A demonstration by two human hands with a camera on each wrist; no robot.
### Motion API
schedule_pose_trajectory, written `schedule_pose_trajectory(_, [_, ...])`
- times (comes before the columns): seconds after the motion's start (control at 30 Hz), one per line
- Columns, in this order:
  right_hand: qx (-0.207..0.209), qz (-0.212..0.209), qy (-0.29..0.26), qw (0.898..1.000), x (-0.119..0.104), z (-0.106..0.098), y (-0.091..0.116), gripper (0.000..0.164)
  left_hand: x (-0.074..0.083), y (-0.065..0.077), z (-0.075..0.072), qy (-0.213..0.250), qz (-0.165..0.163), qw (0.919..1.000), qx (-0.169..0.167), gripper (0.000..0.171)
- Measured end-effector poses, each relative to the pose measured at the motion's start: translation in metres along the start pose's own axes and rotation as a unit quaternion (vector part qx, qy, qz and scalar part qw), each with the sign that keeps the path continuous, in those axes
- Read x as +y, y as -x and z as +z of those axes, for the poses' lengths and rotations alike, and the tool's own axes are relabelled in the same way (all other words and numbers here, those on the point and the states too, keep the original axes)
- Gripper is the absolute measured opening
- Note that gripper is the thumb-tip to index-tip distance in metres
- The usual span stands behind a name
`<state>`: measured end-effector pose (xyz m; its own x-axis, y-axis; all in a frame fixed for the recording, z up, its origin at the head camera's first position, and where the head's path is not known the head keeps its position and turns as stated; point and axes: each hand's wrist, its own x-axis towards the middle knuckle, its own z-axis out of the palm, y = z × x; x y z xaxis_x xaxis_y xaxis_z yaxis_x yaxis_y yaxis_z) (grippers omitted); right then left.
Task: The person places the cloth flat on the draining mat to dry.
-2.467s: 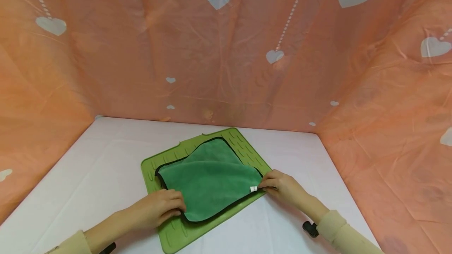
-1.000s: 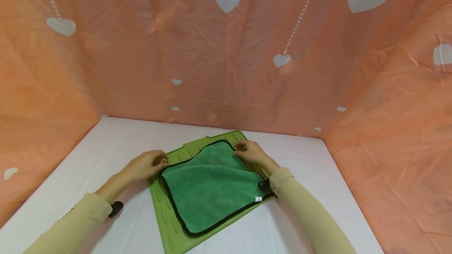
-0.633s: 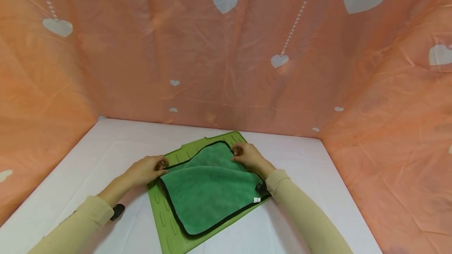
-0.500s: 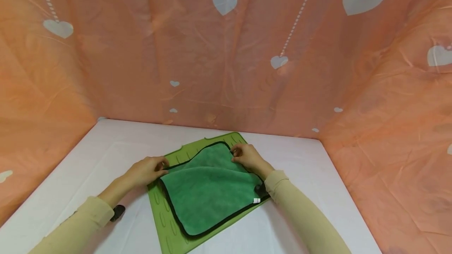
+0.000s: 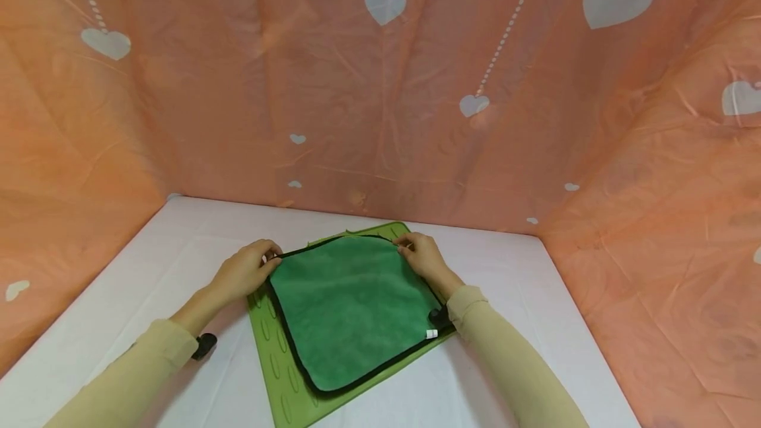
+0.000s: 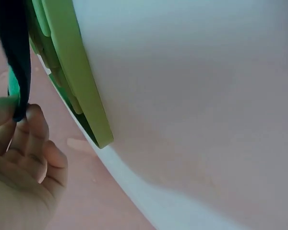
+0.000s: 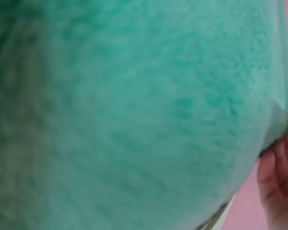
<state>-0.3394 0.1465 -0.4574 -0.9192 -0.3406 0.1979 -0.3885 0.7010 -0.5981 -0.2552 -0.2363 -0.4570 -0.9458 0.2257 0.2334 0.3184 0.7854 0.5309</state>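
Note:
A green towel (image 5: 353, 302) with black edging and a small white tag lies spread over a lime-green ridged mat (image 5: 285, 395). At the towel's far left corner my left hand (image 5: 245, 271) pinches the black edge between thumb and fingers; the left wrist view has that hand (image 6: 26, 153) with the edge lifted above the mat. My right hand (image 5: 426, 259) pinches the far right corner. Close up in the right wrist view, the towel (image 7: 158, 115) fills most of the picture, and the right hand's fingers (image 7: 276, 172) grip its edge.
The mat rests at an angle on a white-covered table (image 5: 202, 236). Orange curtain (image 5: 327, 84) with pale hearts hangs behind and on both sides. A black device (image 5: 205, 346) sits at the left wrist, another (image 5: 438, 317) at the right.
Both hands moved from the towel's near corners to its far ones. The far left corner has since been raised and drawn away from me, and the fold across the towel has flattened out.

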Motion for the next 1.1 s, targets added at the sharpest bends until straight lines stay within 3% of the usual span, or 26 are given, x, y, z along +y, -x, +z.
schedule_pose_trajectory(0.1, [0.017, -0.001, 0.002, 1.0, 0.003, 0.002, -0.002, 0.018, -0.002, -0.005, 0.002, 0.002, -0.015, 0.9998, 0.009, 0.015])
schedule_pose_trajectory(0.27, [-0.008, 0.011, -0.003, 1.0, 0.006, 0.006, -0.002, 0.019, -0.007, -0.009, 0.006, 0.001, -0.027, 0.9995, -0.016, 0.018])
schedule_pose_trajectory(0.4, [-0.017, 0.033, -0.001, 0.999, 0.008, 0.007, -0.002, 0.023, -0.008, -0.007, 0.009, 0.002, -0.021, 0.9991, -0.036, 0.021])
schedule_pose_trajectory(0.63, [-0.045, 0.065, -0.02, 0.997, 0.007, 0.003, -0.005, 0.029, -0.007, -0.007, 0.009, -0.002, 0.008, 0.9991, -0.043, 0.03])
schedule_pose_trajectory(0.83, [0.021, 0.07, -0.026, 0.997, 0.011, 0.008, -0.01, 0.015, -0.006, -0.008, 0.009, -0.008, 0.019, 0.9985, -0.05, 0.03])
schedule_pose_trajectory(0.97, [0.013, 0.07, -0.011, 0.997, 0.011, 0.008, -0.01, 0.016, -0.003, -0.006, 0.011, -0.027, 0.02, 0.9987, -0.038, 0.03])
schedule_pose_trajectory(1.1, [-0.017, 0.035, 0.023, 0.999, 0.007, 0.004, -0.005, 0.025, 0.004, 0.001, 0.013, -0.071, 0.044, 0.9965, -0.002, 0.03])
